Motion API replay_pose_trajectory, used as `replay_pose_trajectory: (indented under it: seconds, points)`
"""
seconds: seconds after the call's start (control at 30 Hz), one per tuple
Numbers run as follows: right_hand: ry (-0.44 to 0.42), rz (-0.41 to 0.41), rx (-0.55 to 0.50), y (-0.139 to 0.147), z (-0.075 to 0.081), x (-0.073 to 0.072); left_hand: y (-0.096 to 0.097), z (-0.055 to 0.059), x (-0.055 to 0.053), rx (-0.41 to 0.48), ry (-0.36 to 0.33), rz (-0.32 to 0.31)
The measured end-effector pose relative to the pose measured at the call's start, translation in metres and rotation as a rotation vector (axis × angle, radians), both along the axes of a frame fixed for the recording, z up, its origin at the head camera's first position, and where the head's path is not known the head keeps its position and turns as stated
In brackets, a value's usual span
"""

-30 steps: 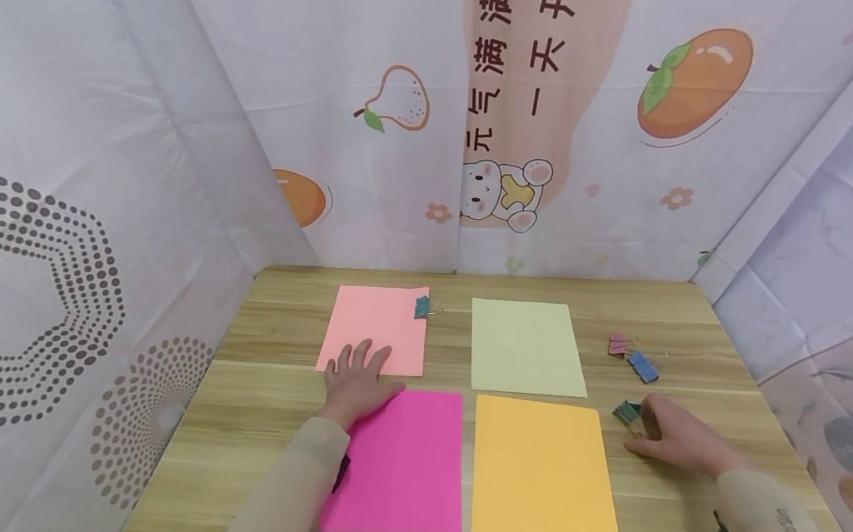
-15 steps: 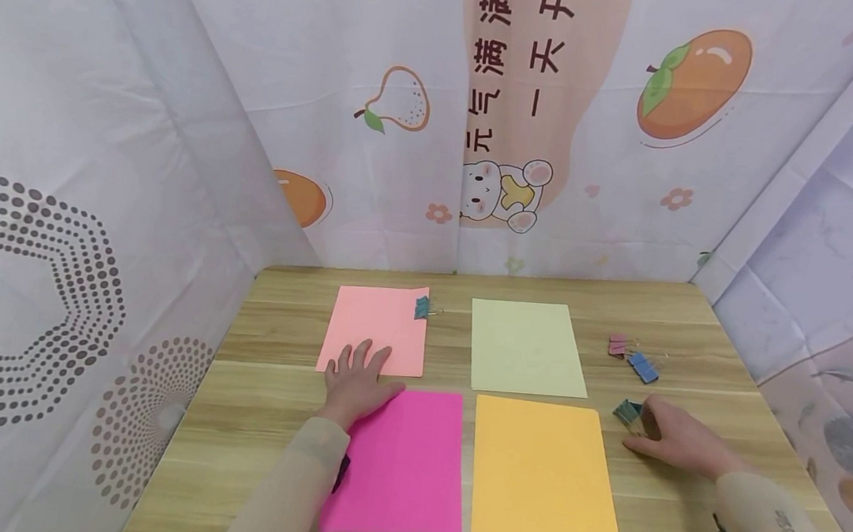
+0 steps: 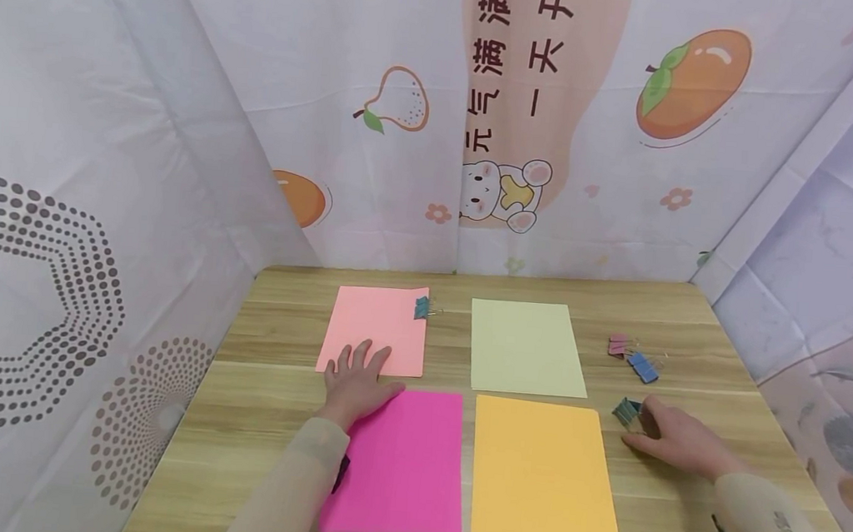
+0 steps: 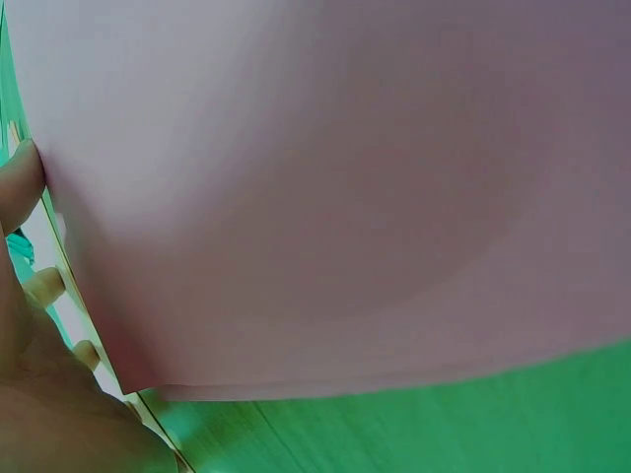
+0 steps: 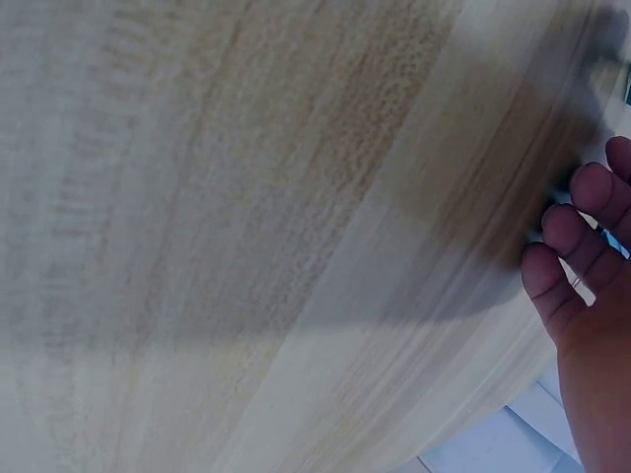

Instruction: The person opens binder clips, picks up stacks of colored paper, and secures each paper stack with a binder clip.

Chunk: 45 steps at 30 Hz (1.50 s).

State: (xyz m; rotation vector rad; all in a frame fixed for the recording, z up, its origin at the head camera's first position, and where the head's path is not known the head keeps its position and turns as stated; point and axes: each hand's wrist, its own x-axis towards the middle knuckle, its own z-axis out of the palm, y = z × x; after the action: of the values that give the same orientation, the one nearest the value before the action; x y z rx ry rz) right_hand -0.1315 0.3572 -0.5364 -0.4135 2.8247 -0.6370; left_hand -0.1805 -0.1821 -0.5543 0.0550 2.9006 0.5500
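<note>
My left hand (image 3: pixel 358 390) lies with fingers spread, its fingertips on the salmon-pink paper (image 3: pixel 384 321) and its thumb by the top edge of the magenta paper (image 3: pixel 410 473). A teal binder clip (image 3: pixel 421 307) sits at the salmon paper's right edge. In the left wrist view the magenta paper (image 4: pixel 345 197) fills most of the picture, with the left thumb at its edge. At the right, my right hand (image 3: pixel 684 437) pinches a dark green binder clip (image 3: pixel 627 411) between thumb and curled fingers. The right wrist view shows curled fingertips (image 5: pixel 547 271); the clip is mostly hidden there.
Pale green paper (image 3: pixel 528 347) lies at the back, with orange-yellow paper (image 3: pixel 545 480) in front of it. A pink binder clip (image 3: pixel 618 345) and a blue binder clip (image 3: pixel 643 367) lie beyond the right hand. Printed cloth (image 3: pixel 371 211) hangs around the wooden table (image 3: pixel 230 468).
The green clip turns slightly in the right hand, and that hand's fingers shift a little. The left hand and the papers stay where they were.
</note>
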Motion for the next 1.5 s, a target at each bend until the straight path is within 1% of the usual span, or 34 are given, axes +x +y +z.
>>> replay_pose_trajectory:
  seconds: [0.07, 0.13, 0.27, 0.5, 0.63, 0.8, 0.93, 1.17, 1.33, 1.4, 1.5]
  points:
    - [-0.001, -0.004, 0.000, 0.000, 0.000, 0.000, -0.001, -0.003, -0.001, -0.002, 0.000, -0.002]
    - [-0.002, -0.004, -0.002, -0.001, 0.001, 0.000, -0.001, -0.004, -0.001, 0.002, 0.004, -0.002]
    - [-0.014, -0.015, -0.013, -0.003, 0.004, 0.002, 0.000, 0.000, 0.002, 0.015, 0.021, 0.000]
    - [-0.014, -0.017, -0.004, -0.004, 0.005, 0.003, 0.001, 0.004, 0.002, -0.007, -0.015, 0.006]
    - [-0.007, -0.017, 0.009, -0.004, 0.004, 0.003, 0.001, 0.007, 0.004, -0.007, -0.006, 0.005]
    - [-0.010, -0.025, 0.015, -0.004, 0.003, 0.003, 0.002, 0.008, 0.004, -0.016, -0.008, 0.002]
    - [-0.008, -0.031, 0.017, -0.004, 0.002, 0.004, 0.001, 0.006, 0.004, -0.015, -0.003, -0.001]
    - [0.022, -0.038, 0.028, -0.004, -0.001, 0.004, 0.000, 0.001, 0.002, 0.002, -0.014, 0.000]
    - [0.060, -0.034, 0.038, -0.006, 0.000, 0.004, -0.001, -0.001, 0.002, 0.021, -0.002, 0.000]
    - [0.074, -0.032, 0.040, -0.006, 0.000, 0.004, -0.001, -0.001, 0.002, 0.016, -0.004, -0.001]
    - [0.084, -0.031, 0.042, -0.007, 0.001, 0.004, 0.001, 0.004, 0.004, 0.015, -0.006, 0.000]
